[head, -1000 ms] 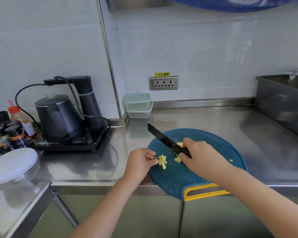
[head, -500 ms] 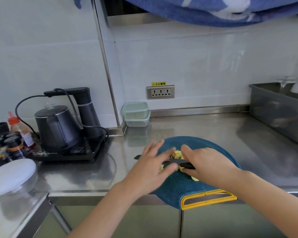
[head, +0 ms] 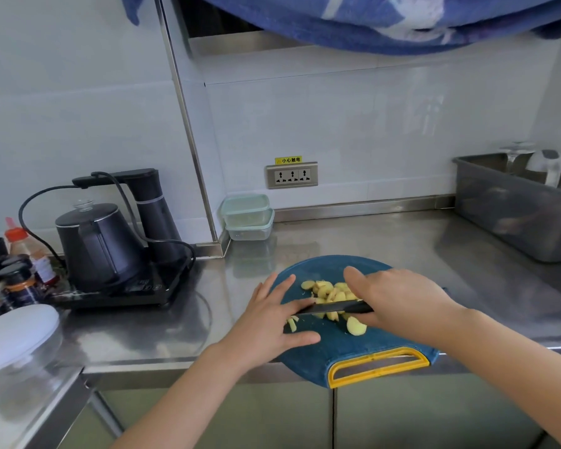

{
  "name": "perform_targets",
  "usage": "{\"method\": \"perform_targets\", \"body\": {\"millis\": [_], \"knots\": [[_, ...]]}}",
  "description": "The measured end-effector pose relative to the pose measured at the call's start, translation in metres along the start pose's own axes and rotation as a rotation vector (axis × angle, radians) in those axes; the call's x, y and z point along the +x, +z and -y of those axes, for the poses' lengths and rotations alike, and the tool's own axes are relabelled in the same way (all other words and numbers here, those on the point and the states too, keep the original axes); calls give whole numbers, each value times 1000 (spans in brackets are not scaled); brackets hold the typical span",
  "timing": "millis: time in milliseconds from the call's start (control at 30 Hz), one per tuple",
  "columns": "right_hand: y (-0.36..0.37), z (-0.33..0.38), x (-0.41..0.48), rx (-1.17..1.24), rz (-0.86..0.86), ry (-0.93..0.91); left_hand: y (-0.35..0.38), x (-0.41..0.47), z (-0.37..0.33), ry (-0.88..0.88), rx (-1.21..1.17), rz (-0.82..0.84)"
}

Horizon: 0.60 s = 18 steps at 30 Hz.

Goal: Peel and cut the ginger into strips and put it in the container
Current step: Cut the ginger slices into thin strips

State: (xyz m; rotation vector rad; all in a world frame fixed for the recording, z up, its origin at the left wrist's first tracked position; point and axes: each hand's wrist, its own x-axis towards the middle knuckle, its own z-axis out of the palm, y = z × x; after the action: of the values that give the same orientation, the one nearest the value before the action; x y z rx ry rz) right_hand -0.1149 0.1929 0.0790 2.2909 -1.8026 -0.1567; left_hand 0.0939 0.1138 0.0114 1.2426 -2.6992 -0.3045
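bench: stainless, L-shaped, wraps a wall corner; metal cabinet fronts below front edge
walls: white tile, socket strip w/ yellow label on back wall; blue cloth hangs across the top
left end of bench: black kettle on its base w/ cord, spice jars at far left edge, white-lidded bowl near front-left
back of bench: 2 stacked clear containers, pale green lids, tucked in the inner wall corner; well apart from the board
right back corner: grey tub, glassware inside, details blurry
board: round, blue, yellow handle; sits at bench front edge, handle overhangs the edge
ginger: peeled, pale yellow, mostly oval slices heaped mid-board; few thin strips on the near-left side of the heap; 1 bigger chunk on the near side, beside R hand
knife: dark blade + black handle, lies approx parallel to bench front edge, across the near side of the heap
R hand: fingers curled round knife handle, firm grip; slices just beyond and under them
L hand: fingers straight, spread, holding nothing; palm down over the board's left side at blade tip; tip hidden under hand, can't tell if touching
ginger vs L fingers: strips just beside them, heap just to the right
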Motion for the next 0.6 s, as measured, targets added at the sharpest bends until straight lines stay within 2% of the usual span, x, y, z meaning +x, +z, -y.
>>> {"method": "perform_targets", "body": {"millis": [333,600], "knots": [[19,-37,-24,30,-25,143,30,12,23,-92,-185,-48],[38,-59,-20,329,-130,322,30,27,32,-257,-292,5]]}}
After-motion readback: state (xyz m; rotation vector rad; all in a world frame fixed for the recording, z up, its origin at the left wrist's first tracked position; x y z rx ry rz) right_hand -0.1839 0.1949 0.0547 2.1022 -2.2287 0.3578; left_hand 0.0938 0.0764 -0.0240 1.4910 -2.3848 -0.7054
